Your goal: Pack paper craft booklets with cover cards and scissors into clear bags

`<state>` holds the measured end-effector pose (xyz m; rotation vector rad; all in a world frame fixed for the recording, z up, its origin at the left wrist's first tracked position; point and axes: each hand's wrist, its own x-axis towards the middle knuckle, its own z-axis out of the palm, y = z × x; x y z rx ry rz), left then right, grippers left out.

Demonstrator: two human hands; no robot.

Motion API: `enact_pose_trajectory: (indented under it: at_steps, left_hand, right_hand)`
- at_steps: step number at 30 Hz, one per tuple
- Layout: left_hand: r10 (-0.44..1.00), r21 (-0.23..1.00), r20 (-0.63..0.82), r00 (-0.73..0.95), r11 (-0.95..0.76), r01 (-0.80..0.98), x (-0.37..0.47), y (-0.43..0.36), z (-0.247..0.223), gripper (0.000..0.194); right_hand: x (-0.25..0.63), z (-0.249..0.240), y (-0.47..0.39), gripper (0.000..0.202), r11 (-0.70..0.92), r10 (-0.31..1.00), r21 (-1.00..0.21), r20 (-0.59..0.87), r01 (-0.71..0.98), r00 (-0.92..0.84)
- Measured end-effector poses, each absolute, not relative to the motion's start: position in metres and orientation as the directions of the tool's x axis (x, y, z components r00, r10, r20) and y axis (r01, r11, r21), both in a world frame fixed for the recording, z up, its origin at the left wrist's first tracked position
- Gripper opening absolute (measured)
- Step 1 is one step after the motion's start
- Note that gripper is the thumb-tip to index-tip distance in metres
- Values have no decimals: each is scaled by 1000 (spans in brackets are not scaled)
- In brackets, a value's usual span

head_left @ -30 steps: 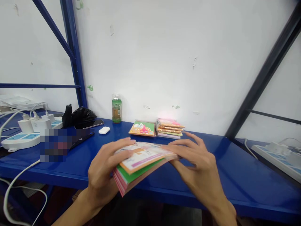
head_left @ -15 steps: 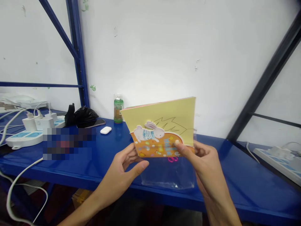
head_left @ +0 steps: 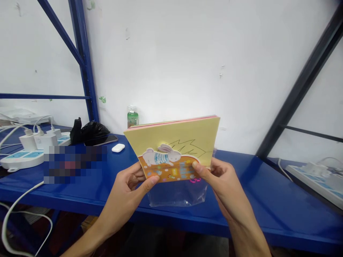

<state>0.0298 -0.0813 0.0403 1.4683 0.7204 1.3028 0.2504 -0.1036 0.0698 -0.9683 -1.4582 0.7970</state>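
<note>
Above the front of the desk I hold up a pack of coloured paper sheets (head_left: 171, 134), tilted, with a yellow sheet in front that bears jagged dark lines. Across its lower part runs an orange printed cover strip (head_left: 166, 171) with a white rabbit in a striped top. My left hand (head_left: 131, 185) grips the lower left corner, thumb in front and fingers behind. At the lower right, my right hand (head_left: 219, 182) pinches the pack, its thumb on the orange strip. A clear plastic bag (head_left: 178, 196) shows below the pack, with pink scissor handles (head_left: 195, 180) partly hidden.
On the blue desk (head_left: 257, 192), a green-labelled bottle (head_left: 132, 116) stands partly behind the pack. To the left are a white earbud case (head_left: 118, 147), a phone (head_left: 102, 140), a black plastic bag (head_left: 92, 131) and a power strip (head_left: 23, 157). Another power strip (head_left: 316, 182) lies right.
The pack has shifted left and tipped so its top edge shows more, with pink layers visible. My left thumb has come onto the orange strip. The view has shifted slightly.
</note>
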Motion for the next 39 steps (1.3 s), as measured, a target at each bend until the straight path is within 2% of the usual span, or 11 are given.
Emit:
enact_pose_trajectory:
  at_steps: [7,14,18,22,24,27,30,35,39]
  left_hand:
    - [909,932,346,233,-305,-196,29,-83,41,49]
    - [910,924,378,171,-358,-138,30,-81,43,44]
    - [899,905,424,108,-415,-96,29,-78,40,39]
    - [875,877,481,60,-478,-57,28,-67,30,38]
    - [868,871,492,74,-488,-60,29,-60,23,37]
    - [866,873,488,109,-480,-91,30,-51,14,37]
    - [867,876,481,131,-467,-123,32,-47,8,40]
    - [866,882,472,165,-462,-96,36,-48,4,48]
    - [888,905,424,176,-419,-70,40,-48,2,55]
  right_hand:
    - [250,65,-102,31,390,921,-920,390,-28,15]
    - [245,63,-100,25,432,897,-900,436,61,71]
    - [245,64,-98,29,484,858,-847,509,220,71]
    - [259,59,-88,47,503,850,-804,527,318,-11]
    - [272,53,-80,49,474,849,-801,527,366,52]
    - [291,41,-63,38,291,813,-711,536,640,226]
    - [306,22,-46,31,72,847,-524,482,848,226]
    - [313,-5,-28,31,100,928,-479,362,872,92]
    - [308,-8,-28,23,136,961,-483,277,865,4]
